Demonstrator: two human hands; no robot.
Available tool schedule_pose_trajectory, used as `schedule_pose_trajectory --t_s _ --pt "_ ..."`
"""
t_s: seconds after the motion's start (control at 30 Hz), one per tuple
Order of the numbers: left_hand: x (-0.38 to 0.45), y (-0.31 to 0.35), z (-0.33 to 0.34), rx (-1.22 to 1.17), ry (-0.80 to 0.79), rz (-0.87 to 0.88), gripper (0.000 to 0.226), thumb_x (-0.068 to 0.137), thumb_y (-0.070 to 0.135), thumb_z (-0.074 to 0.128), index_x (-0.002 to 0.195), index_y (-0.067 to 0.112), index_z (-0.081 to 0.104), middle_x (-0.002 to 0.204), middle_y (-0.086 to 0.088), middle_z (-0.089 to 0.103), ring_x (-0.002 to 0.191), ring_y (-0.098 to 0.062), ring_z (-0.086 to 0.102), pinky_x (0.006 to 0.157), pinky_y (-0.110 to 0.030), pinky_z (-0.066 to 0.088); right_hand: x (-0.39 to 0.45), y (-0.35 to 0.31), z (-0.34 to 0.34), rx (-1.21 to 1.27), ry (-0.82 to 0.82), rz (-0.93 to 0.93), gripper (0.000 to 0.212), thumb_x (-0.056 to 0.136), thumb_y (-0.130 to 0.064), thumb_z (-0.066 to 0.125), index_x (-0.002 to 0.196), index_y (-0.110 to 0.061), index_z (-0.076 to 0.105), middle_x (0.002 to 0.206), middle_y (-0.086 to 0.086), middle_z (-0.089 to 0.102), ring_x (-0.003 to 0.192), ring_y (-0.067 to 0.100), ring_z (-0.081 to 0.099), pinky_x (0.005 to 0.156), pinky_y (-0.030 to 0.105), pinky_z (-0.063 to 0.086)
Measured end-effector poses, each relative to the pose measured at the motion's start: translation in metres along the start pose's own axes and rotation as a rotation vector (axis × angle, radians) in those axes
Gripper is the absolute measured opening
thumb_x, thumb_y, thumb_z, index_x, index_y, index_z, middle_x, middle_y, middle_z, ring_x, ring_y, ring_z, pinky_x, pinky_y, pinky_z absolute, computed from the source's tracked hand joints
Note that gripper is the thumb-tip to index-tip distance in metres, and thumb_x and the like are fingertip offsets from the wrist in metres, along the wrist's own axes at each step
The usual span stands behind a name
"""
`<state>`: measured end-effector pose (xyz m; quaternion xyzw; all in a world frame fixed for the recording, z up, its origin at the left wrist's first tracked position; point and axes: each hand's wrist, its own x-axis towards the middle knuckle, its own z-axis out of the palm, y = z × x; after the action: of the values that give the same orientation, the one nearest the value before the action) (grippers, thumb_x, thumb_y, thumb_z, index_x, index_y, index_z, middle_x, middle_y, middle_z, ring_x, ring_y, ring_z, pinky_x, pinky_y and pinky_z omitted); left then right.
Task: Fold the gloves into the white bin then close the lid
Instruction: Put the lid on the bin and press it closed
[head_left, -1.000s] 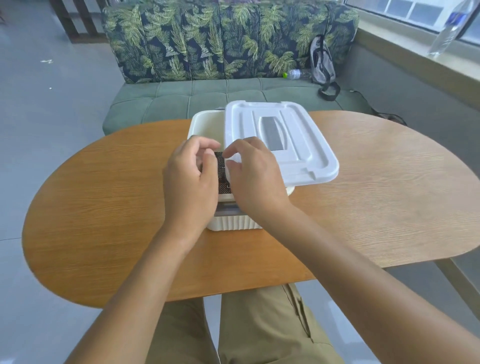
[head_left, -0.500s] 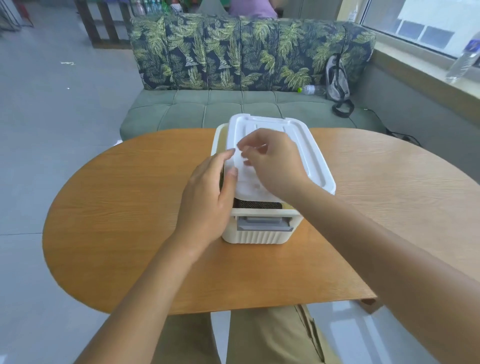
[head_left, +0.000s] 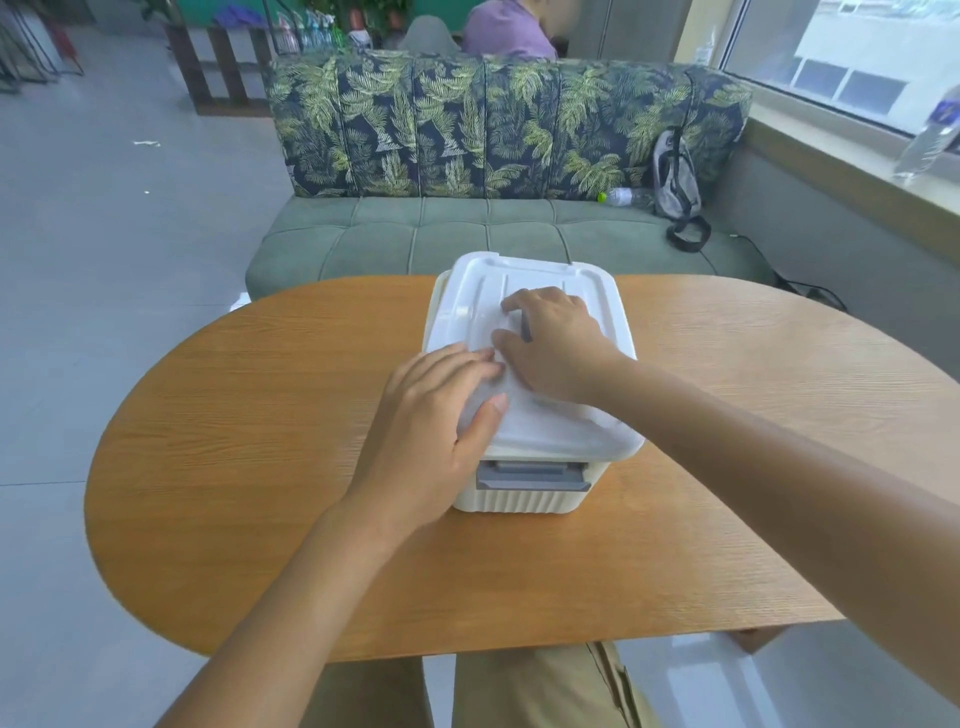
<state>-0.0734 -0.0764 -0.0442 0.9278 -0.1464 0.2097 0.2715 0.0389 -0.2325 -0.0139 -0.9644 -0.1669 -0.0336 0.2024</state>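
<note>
— Two hands on it now. Left hand (head_left: 441, 415) lies flat at the lid's (head_left: 550, 431) near corner, fingers straight, gripping nothing; right hand (head_left: 558, 343) presses further back, fingers loosely bent.

— Gloves?

— Hidden under those fingers, inside the bin (head_left: 519, 501), I'd judge.

— Nearly done?

— Only seating the lid remains. Half a second ago it sat askew, dark fabric showing beneath; now it covers the bin.

The white lid (head_left: 540, 415) lay on the white bin (head_left: 524, 501), which stood on the wooden table (head_left: 260, 467). The left hand (head_left: 431, 431) rested flat on the lid's near left corner, and the right hand (head_left: 558, 343) pressed on its top. A green sofa (head_left: 467, 228) stood behind the table.
</note>
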Motion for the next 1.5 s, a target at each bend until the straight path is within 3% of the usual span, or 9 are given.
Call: schedule_pose_trajectory --t_s 0.13,0.2,0.37,0.57,0.7,0.83,1.13,1.37,1.5 --pt "-0.004 0.000 -0.001 0.024 -0.032 -0.002 0.044 0.099 0.049 0.042 0.130 0.025 0.062 0.145 0.012 0.053 0.139 -0.007 0.041 0.121 -0.032 0.021 0.022 0.004 -0.012 -0.073 0.087 -0.005 0.015 0.092 -0.035 0.050 0.087 -0.023 0.057 0.096 0.003 0.059 0.099 0.031 0.051 0.085 0.037 0.043" --pt "-0.006 0.000 -0.001 0.032 -0.036 -0.004 0.046 0.099 0.051 0.042 0.132 0.026 0.062 0.146 0.012 0.052 0.139 -0.008 0.040 0.121 -0.032 0.020 0.043 0.012 -0.015 -0.049 0.121 -0.010 0.022 0.093 -0.032 0.051 0.104 -0.017 0.063 0.110 0.008 0.063 0.107 0.031 0.054 0.088 0.036 0.045" --pt "-0.014 0.002 -0.003 0.027 -0.038 -0.006 0.046 0.100 0.052 0.042 0.134 0.028 0.062 0.147 0.013 0.051 0.142 -0.008 0.037 0.120 -0.032 0.021 0.095 0.030 -0.022 -0.118 0.042 0.000 0.044 0.097 -0.039 0.048 0.134 -0.015 0.052 0.137 0.013 0.050 0.130 0.032 0.042 0.104 0.043 0.039" --pt "-0.021 0.008 -0.002 0.068 -0.085 0.012 0.045 0.101 0.051 0.039 0.137 0.031 0.058 0.150 0.016 0.047 0.145 -0.010 0.031 0.120 -0.032 0.021 0.116 0.033 -0.011 -0.311 -0.160 0.028 0.050 0.103 -0.045 0.018 0.121 -0.014 0.053 0.131 0.017 0.055 0.123 0.033 0.049 0.103 0.046 0.032" --pt "-0.019 0.010 -0.001 0.148 -0.140 0.032 0.069 0.090 0.077 0.039 0.144 0.034 0.050 0.155 0.014 0.039 0.148 -0.013 0.025 0.122 -0.040 0.020 0.114 0.039 -0.011 -0.283 -0.177 0.019 0.057 0.100 -0.049 0.011 0.125 -0.013 0.046 0.134 0.019 0.051 0.124 0.035 0.047 0.104 0.051 0.036" --pt "-0.022 0.007 -0.001 0.272 -0.211 0.062 0.099 0.068 0.093 0.046 0.150 0.037 0.040 0.158 0.013 0.032 0.150 -0.017 0.022 0.124 -0.043 0.017 0.122 0.045 -0.009 -0.093 -0.234 0.113 0.032 0.102 -0.020 0.031 0.134 -0.012 0.030 0.130 0.019 0.043 0.118 0.041 0.048 0.096 0.057 0.044" --pt "-0.025 0.008 0.001 0.279 -0.180 0.052 0.087 0.078 0.081 0.052 0.151 0.037 0.036 0.158 0.011 0.034 0.150 -0.019 0.023 0.125 -0.043 0.016 0.110 0.043 -0.001 -0.233 -0.087 -0.055 0.027 0.104 -0.028 0.032 0.128 -0.020 0.042 0.134 0.010 0.043 0.121 0.037 0.047 0.098 0.053 0.042" --pt "-0.029 0.007 0.002 0.280 -0.162 0.061 0.086 0.080 0.063 0.068 0.153 0.036 0.031 0.160 0.011 0.028 0.150 -0.019 0.021 0.125 -0.036 0.007 0.113 0.035 -0.017 -0.304 0.134 0.018 0.056 0.097 -0.056 0.037 0.123 -0.009 0.051 0.124 0.014 0.050 0.120 0.035 0.045 0.093 0.046 0.044" --pt "-0.030 0.004 0.000 0.270 -0.155 0.060 0.084 0.082 0.054 0.073 0.152 0.037 0.030 0.160 0.012 0.027 0.150 -0.018 0.020 0.124 -0.033 0.004 0.121 0.036 -0.027 -0.316 0.036 0.089 0.061 0.097 -0.059 0.036 0.099 -0.003 0.062 0.098 0.016 0.062 0.098 0.034 0.060 0.069 0.034 0.044"
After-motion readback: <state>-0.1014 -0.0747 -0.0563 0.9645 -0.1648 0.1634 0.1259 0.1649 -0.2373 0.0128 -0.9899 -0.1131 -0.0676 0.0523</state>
